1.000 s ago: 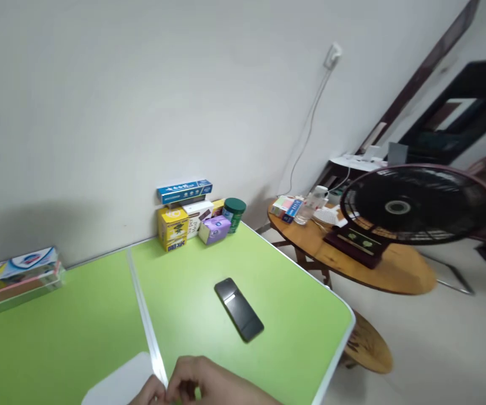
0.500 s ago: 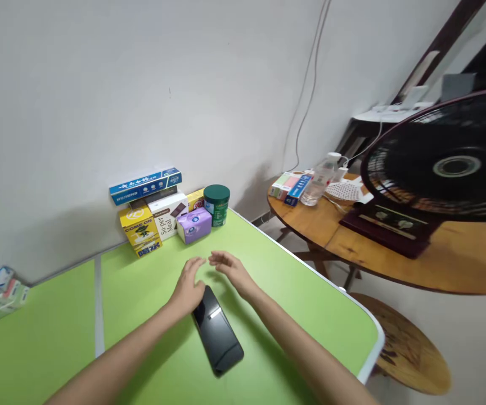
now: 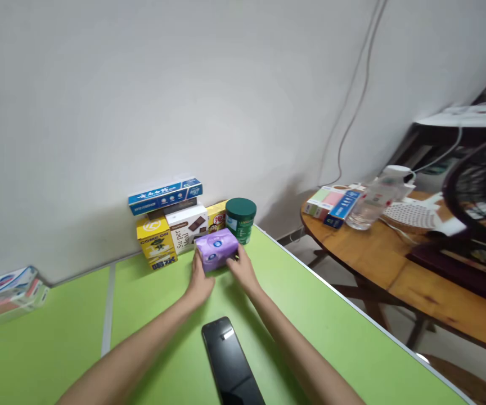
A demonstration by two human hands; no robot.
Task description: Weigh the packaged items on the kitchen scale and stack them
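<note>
A purple tissue pack [image 3: 216, 250] is gripped between both hands, my left hand [image 3: 199, 283] at its left end and my right hand [image 3: 242, 269] at its right end. Behind it stand a white Super Meal box [image 3: 187, 228], a yellow box [image 3: 156, 242], a smaller yellow box [image 3: 216, 217] and a green canister [image 3: 240, 220]. A long blue box [image 3: 165, 196] lies across the top of the group. Nearer to me, a black phone [image 3: 231, 363] lies flat on the green table [image 3: 158, 343], between my forearms.
More boxes [image 3: 9, 295] sit at the table's left. To the right, a round wooden table [image 3: 331, 239] holds small boxes [image 3: 333, 205], a clear bottle [image 3: 372, 202], a white perforated item [image 3: 412, 214] and a fan [image 3: 483, 185]. Cables hang along the wall.
Both hands have moved forward from above the phone and taken hold of the purple tissue pack. The camera view has shifted, moving the fan toward the right edge.
</note>
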